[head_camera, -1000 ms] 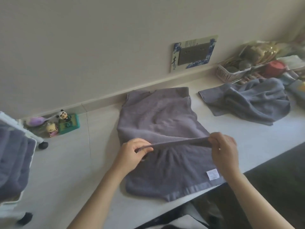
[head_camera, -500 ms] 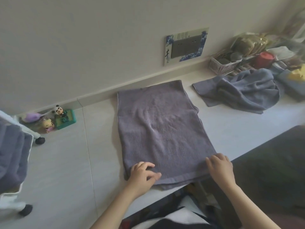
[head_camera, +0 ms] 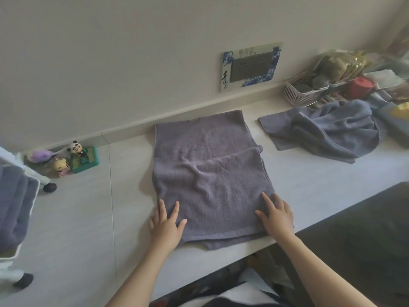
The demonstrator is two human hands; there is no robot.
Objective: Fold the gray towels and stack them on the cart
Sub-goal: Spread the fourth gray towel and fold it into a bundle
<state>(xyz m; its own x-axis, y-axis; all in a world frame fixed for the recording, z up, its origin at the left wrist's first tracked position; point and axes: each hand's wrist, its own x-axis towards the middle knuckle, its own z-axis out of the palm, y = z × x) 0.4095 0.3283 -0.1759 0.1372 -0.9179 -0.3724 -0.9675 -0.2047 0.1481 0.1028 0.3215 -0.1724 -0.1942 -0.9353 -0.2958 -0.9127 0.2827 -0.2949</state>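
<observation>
On the pale worktop a gray towel lies folded once, still wrinkled, with further folds judged left. A crumpled second towel waits at right, untouched. The cart at left already holds folded towels. Left hand and right hand press its near corners, fingers flat and released.

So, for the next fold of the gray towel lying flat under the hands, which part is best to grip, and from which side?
Probably the two near corners of the gray towel, taken from the table's front edge. The left hand and right hand already rest flat there, and the near hem lies straight along the edge, slightly overhanging, so fingers could slip under and carry it toward the wall.
</observation>
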